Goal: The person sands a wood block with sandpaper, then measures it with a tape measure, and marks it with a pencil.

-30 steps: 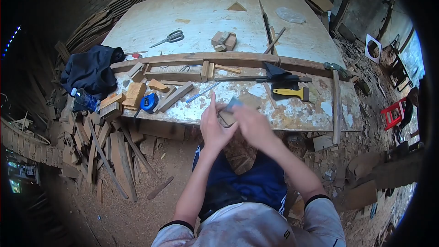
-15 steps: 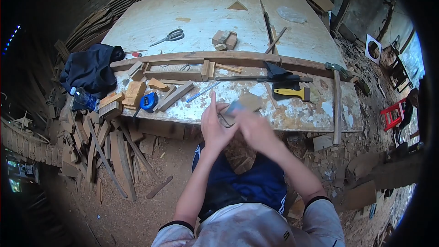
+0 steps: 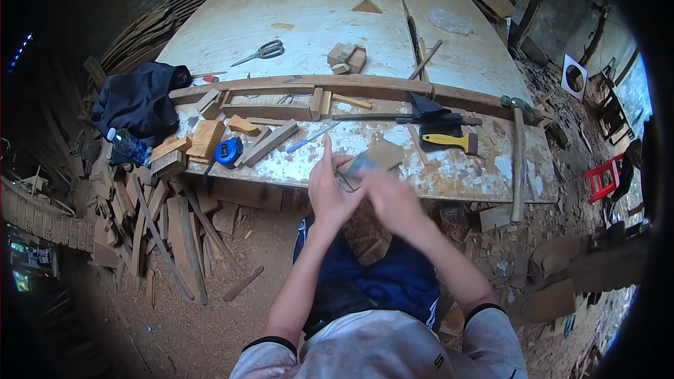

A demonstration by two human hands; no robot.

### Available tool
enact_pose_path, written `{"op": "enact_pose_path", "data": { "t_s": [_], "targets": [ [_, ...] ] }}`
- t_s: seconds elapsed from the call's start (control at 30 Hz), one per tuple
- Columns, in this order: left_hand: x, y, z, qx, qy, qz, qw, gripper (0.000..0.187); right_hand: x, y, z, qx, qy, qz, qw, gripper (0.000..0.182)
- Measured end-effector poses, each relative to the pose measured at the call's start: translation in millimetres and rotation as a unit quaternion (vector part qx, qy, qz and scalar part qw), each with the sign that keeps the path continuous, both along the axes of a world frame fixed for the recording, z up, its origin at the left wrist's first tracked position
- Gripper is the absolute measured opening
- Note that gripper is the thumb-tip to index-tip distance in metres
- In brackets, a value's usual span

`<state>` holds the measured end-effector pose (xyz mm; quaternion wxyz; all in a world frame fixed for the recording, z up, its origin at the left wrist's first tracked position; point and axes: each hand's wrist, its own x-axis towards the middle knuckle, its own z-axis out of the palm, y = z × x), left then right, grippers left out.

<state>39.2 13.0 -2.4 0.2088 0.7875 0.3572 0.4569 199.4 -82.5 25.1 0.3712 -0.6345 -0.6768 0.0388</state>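
Note:
At the bench's front edge, my left hand (image 3: 333, 193) has its thumb raised and its fingers curled around the near end of a flat wooden piece (image 3: 382, 155). Beside it my right hand (image 3: 394, 202) is closed and blurred, holding a small bluish object (image 3: 361, 165) against the piece. What that object is cannot be made out. A blue pen-like tool (image 3: 312, 137) lies just beyond my left hand. To the right rests a yellow-handled scraper (image 3: 449, 142).
On the worn bench (image 3: 491, 186) are a blue tape measure (image 3: 228, 152), wood blocks (image 3: 206, 140), scissors (image 3: 260, 52) and a hammer (image 3: 518, 161). A long wooden rail (image 3: 365, 86) crosses it. Dark cloth (image 3: 138, 104) and a bottle (image 3: 128, 146) sit left; scrap wood (image 3: 186, 249) leans below.
The camera view has shifted very slightly. My right hand is blurred in both frames, with little change in its place; my left hand stays at the wooden piece.

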Motion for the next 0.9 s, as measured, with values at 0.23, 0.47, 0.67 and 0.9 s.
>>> {"op": "enact_pose_path", "data": {
  "t_s": [0.23, 0.47, 0.67, 0.9],
  "targets": [
    [-0.7, 3.4, -2.8, -0.015, 0.009, 0.003, 1.000, 0.128, -15.8, 4.6, 6.4, 0.024, -0.039, 0.038, 0.998, 0.032],
    [0.7, 1.0, -3.6, -0.014, -0.005, 0.006, 1.000, 0.131, -25.1, -0.5, 1.6, 0.074, 0.000, 0.054, 0.996, 0.028],
    [-0.4, -3.7, 9.0, -0.024, 0.008, 0.000, 1.000, 0.134, 7.4, 16.6, 11.4, 0.035, -0.005, -0.039, 0.999, 0.027],
    [0.5, 0.8, 5.5, 0.008, 0.020, 0.008, 1.000, 0.136, 15.1, 11.7, 13.9, -0.051, 0.000, -0.080, 0.995, 0.027]
  ]
}}
